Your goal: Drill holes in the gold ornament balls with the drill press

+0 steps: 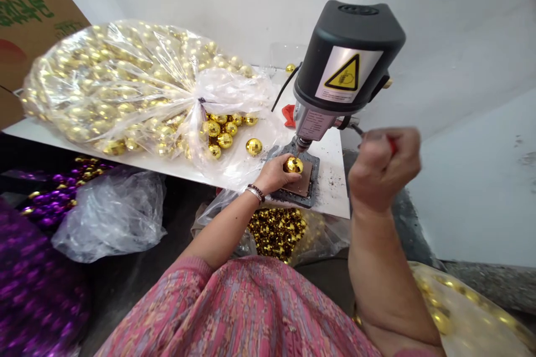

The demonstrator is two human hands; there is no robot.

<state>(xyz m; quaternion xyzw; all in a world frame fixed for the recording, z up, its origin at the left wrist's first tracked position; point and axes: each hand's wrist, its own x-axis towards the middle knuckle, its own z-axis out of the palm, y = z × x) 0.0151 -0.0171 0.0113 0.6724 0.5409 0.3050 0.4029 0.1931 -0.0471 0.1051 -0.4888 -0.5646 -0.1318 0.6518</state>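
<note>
My left hand grips a shiny gold faceted ball under the chuck of a small black drill press. The ball is over a brown board on the machine's dark base. Whether the bit touches the ball cannot be made out. Raised to the right of the machine, my right hand is closed round a feed lever handle; a bit of its red end shows between the fingers. One loose gold ball lies on the white table to the left.
A big clear bag of gold balls covers the table's left side, its open end spilling several. An open bag of gold balls sits below the table edge. Purple balls and crumpled plastic are at lower left, a cardboard box behind.
</note>
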